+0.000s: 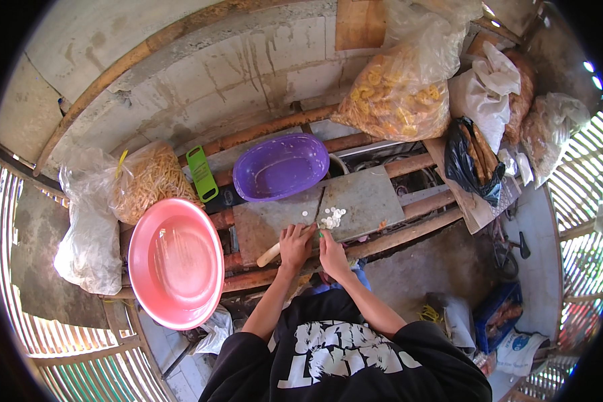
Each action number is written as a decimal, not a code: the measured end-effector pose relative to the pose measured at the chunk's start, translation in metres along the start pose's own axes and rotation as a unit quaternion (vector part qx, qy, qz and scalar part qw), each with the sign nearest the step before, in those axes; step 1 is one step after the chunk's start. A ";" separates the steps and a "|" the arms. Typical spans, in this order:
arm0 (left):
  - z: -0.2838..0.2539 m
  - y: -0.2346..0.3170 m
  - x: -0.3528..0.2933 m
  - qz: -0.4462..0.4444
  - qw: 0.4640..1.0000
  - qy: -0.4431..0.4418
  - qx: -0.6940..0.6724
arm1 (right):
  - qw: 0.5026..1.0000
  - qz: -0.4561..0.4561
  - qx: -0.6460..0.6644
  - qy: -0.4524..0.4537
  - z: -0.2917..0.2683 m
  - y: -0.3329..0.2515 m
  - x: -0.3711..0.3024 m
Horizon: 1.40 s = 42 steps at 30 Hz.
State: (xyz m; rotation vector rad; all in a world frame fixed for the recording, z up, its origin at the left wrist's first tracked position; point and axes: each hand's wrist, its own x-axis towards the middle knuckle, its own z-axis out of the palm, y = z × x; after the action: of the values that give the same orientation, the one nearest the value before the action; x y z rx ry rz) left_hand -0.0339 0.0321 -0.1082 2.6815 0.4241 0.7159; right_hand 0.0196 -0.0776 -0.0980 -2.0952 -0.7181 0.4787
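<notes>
My left hand [296, 246] lies closed over a pale tan, stick-shaped piece [269, 254], whose rounded end shows past the hand on the left. Close beside it is my right hand [331, 254], with the fingers closed; a small bit of green shows at its tip, but what it holds is too small to make out. Just beyond both hands, several thin, round white slices [333, 218] lie in a loose pile on a grey slab [375, 194]. One single slice [305, 214] lies apart to the left.
A pink basin [137, 251] stands left, a purple tub [244, 191] behind the slab. Near them are a green slicer [202, 174] and a clear bag of pale strips [151, 181]. A large bag of yellow snacks [395, 94] and a black bag [465, 167] sit right, on wooden bars [409, 164] with gaps.
</notes>
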 end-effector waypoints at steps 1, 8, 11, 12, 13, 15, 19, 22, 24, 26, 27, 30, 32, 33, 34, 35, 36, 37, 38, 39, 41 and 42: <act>0.001 0.000 0.000 0.002 1.000 0.001 0.000 | 1.000 0.001 -0.007 0.000 0.000 0.001 0.000; 0.004 -0.003 -0.002 -0.009 1.000 -0.012 -0.010 | 0.997 0.054 -0.051 -0.024 -0.003 -0.011 0.005; 0.003 -0.002 -0.001 -0.011 1.000 -0.015 -0.009 | 0.995 0.061 -0.070 -0.027 -0.004 -0.012 0.007; 0.003 -0.002 0.000 -0.013 1.000 -0.017 -0.009 | 0.995 0.057 -0.079 -0.027 -0.003 -0.010 0.007; 0.003 -0.003 0.001 -0.016 1.000 -0.020 -0.009 | 0.994 0.054 -0.089 -0.027 -0.002 -0.008 0.008; 0.004 -0.004 0.001 -0.017 1.000 -0.016 -0.010 | 0.994 0.064 -0.080 -0.025 -0.003 -0.010 0.008; 0.008 -0.003 0.000 -0.006 1.000 -0.006 0.000 | 0.996 0.043 -0.073 -0.018 -0.002 -0.002 0.008; 0.007 -0.002 0.002 0.000 1.000 -0.003 0.011 | 0.996 0.038 -0.077 -0.015 -0.002 0.004 0.006; 0.007 -0.002 0.002 0.002 1.000 -0.001 0.013 | 0.998 0.029 -0.062 -0.014 -0.003 0.005 0.006; 0.007 -0.002 0.003 0.003 1.000 0.002 0.015 | 0.998 0.023 -0.057 -0.012 -0.004 0.009 0.004; 0.007 -0.002 0.004 0.002 1.000 0.001 0.012 | 0.998 0.023 -0.058 -0.009 -0.004 0.012 0.000; 0.005 -0.002 0.006 0.000 1.000 -0.001 0.003 | 0.999 0.026 -0.029 -0.009 -0.008 0.013 -0.004; 0.005 -0.001 0.006 -0.005 1.000 -0.003 -0.005 | 0.999 0.043 0.016 -0.016 -0.010 0.016 -0.004; 0.004 0.001 0.007 -0.007 1.000 -0.005 -0.009 | 0.997 0.057 0.045 -0.022 -0.009 0.022 -0.002; 0.004 0.002 0.008 -0.011 1.000 -0.007 -0.016 | 0.994 0.072 0.075 -0.028 -0.009 0.026 -0.002; 0.004 0.001 0.008 -0.013 1.000 -0.006 -0.016 | 0.996 0.065 0.063 -0.027 -0.013 0.020 -0.001; 0.004 0.001 0.007 -0.015 1.000 -0.006 -0.016 | 0.997 0.058 0.052 -0.025 -0.018 0.013 0.000; 0.005 0.001 0.005 -0.013 1.000 -0.002 -0.012 | 0.998 0.050 0.040 -0.024 -0.021 0.008 0.001; 0.004 0.002 0.006 -0.010 1.000 0.001 -0.007 | 0.998 0.046 0.034 -0.023 -0.022 0.008 0.002; 0.004 0.002 0.006 -0.014 1.000 0.001 -0.009 | 0.999 0.041 0.028 -0.022 -0.023 0.009 0.003; 0.003 0.003 0.008 -0.022 1.000 0.000 -0.014 | 0.999 0.043 0.019 -0.026 -0.025 0.007 0.004; 0.003 0.003 0.009 -0.026 1.000 0.000 -0.016 | 0.998 0.050 0.015 -0.031 -0.027 0.004 0.004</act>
State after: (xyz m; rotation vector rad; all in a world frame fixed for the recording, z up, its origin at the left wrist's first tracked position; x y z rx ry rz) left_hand -0.0244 0.0320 -0.1063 2.6297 0.4759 0.7024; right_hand 0.0395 -0.0932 -0.0862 -2.1023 -0.6390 0.6076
